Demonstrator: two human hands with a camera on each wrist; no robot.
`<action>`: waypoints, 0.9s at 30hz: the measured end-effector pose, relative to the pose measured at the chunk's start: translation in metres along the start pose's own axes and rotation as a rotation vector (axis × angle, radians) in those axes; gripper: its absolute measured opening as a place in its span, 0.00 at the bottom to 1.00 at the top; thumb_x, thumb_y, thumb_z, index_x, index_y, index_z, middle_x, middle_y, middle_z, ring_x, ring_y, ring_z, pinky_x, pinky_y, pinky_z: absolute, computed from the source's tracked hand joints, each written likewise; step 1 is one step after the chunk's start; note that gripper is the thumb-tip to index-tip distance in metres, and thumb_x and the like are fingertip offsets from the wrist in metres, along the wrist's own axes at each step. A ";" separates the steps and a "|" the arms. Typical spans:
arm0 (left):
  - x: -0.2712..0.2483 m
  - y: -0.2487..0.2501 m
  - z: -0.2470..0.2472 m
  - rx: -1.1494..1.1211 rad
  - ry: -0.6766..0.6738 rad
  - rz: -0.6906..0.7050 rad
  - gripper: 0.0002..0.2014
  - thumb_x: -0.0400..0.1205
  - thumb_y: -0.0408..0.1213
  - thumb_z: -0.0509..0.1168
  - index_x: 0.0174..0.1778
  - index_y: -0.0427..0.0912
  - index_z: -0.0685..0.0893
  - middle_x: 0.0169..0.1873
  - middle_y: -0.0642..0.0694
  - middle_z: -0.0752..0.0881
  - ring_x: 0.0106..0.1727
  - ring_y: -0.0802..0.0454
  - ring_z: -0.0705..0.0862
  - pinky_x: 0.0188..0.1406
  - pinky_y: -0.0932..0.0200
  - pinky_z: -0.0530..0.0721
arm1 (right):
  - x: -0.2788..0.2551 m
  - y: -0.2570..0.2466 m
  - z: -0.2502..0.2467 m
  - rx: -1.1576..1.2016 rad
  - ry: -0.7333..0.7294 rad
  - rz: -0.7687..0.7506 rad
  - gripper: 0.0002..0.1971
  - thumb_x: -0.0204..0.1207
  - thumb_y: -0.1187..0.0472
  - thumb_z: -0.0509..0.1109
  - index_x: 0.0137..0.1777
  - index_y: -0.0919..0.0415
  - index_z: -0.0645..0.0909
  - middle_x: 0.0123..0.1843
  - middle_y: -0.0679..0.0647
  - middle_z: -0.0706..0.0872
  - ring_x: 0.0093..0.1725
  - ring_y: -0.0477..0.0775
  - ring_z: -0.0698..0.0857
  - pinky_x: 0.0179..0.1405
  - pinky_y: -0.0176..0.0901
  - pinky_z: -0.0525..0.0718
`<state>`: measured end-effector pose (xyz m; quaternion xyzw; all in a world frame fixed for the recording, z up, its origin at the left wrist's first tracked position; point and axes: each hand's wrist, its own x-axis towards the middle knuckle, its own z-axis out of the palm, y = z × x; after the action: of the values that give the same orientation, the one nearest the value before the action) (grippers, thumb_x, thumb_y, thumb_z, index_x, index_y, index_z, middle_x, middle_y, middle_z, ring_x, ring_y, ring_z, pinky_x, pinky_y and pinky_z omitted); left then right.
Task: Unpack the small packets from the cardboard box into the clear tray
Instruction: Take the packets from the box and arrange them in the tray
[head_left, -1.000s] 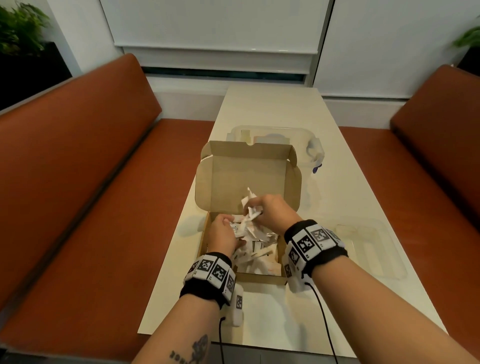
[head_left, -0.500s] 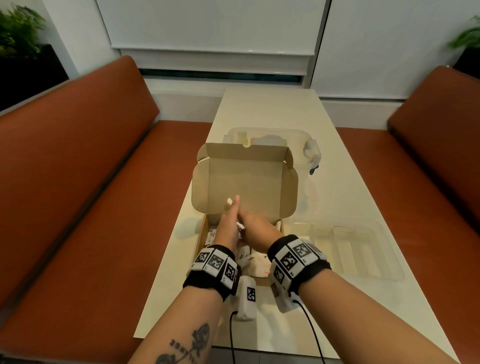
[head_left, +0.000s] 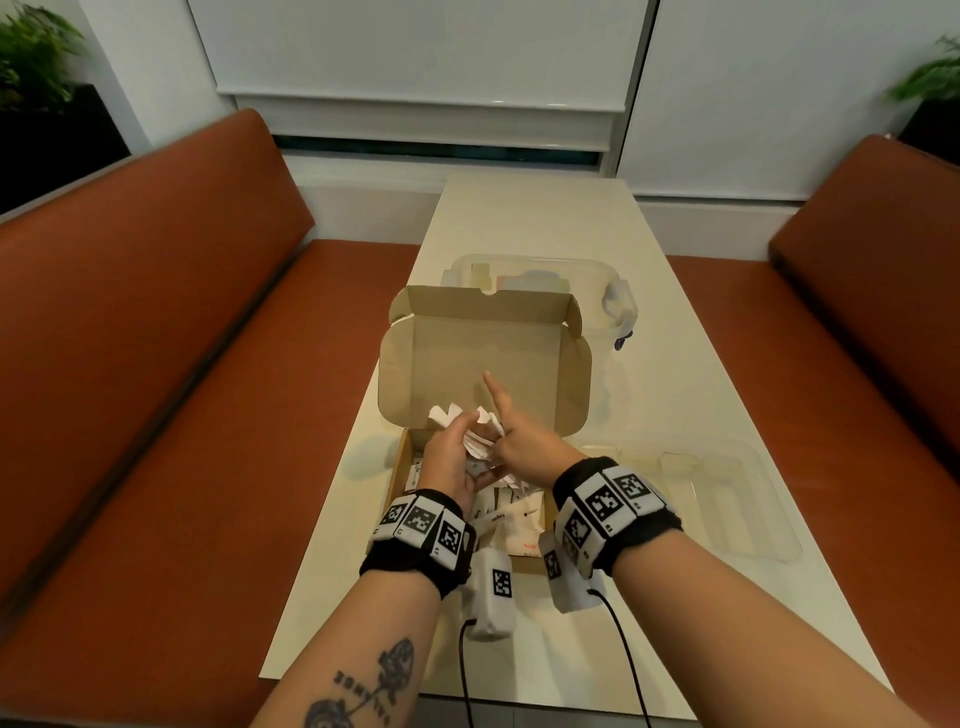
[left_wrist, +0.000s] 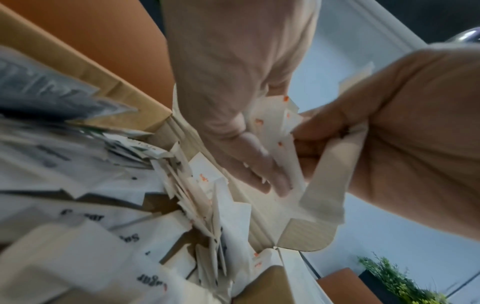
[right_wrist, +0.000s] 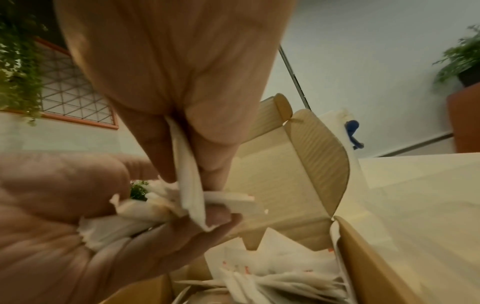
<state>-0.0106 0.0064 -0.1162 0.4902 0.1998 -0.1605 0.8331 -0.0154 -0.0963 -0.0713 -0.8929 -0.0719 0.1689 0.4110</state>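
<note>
The open cardboard box (head_left: 397, 470) lies on the table with its lid (head_left: 483, 353) standing up behind it. Several white packets (head_left: 511, 519) lie loose inside. Both hands hover over the box's far end and hold a bunch of packets (head_left: 480, 441) between them. My left hand (head_left: 449, 460) curls round the bunch (right_wrist: 124, 218) from the left. My right hand (head_left: 524, 447) pinches packets (right_wrist: 187, 170) between thumb and fingers, its index finger straight up. The clear tray (head_left: 769, 525) sits to the right of the box; I see nothing in it.
A clear lidded container (head_left: 613, 291) stands behind the box lid. Orange benches (head_left: 156, 364) run along both sides of the narrow white table (head_left: 649, 405). Cables trail from the wrist units at the table's near edge.
A second ago both hands were down in the box among the packets. They have since come together and lifted a bunch of packets above the box.
</note>
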 end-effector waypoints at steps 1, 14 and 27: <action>0.001 -0.001 0.000 0.008 0.004 0.011 0.08 0.83 0.40 0.62 0.47 0.39 0.82 0.42 0.40 0.87 0.34 0.48 0.89 0.28 0.56 0.87 | 0.000 0.002 -0.001 0.011 0.011 -0.002 0.44 0.76 0.76 0.57 0.83 0.47 0.39 0.71 0.70 0.75 0.51 0.66 0.86 0.41 0.47 0.83; 0.010 -0.005 -0.003 0.277 0.158 0.166 0.08 0.83 0.32 0.64 0.56 0.42 0.82 0.48 0.39 0.87 0.51 0.39 0.87 0.58 0.39 0.84 | 0.007 0.025 -0.010 0.280 0.497 0.089 0.07 0.84 0.61 0.56 0.59 0.59 0.69 0.44 0.58 0.82 0.38 0.54 0.82 0.37 0.49 0.82; 0.003 -0.013 0.001 0.208 0.059 0.135 0.14 0.84 0.37 0.63 0.65 0.38 0.80 0.53 0.36 0.87 0.49 0.43 0.88 0.40 0.52 0.87 | 0.001 0.028 -0.006 0.219 0.302 0.119 0.15 0.75 0.72 0.63 0.59 0.59 0.81 0.42 0.52 0.85 0.46 0.53 0.86 0.41 0.38 0.85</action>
<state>-0.0136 -0.0010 -0.1271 0.5907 0.1731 -0.1096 0.7805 -0.0126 -0.1180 -0.0893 -0.8608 0.0621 0.0639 0.5010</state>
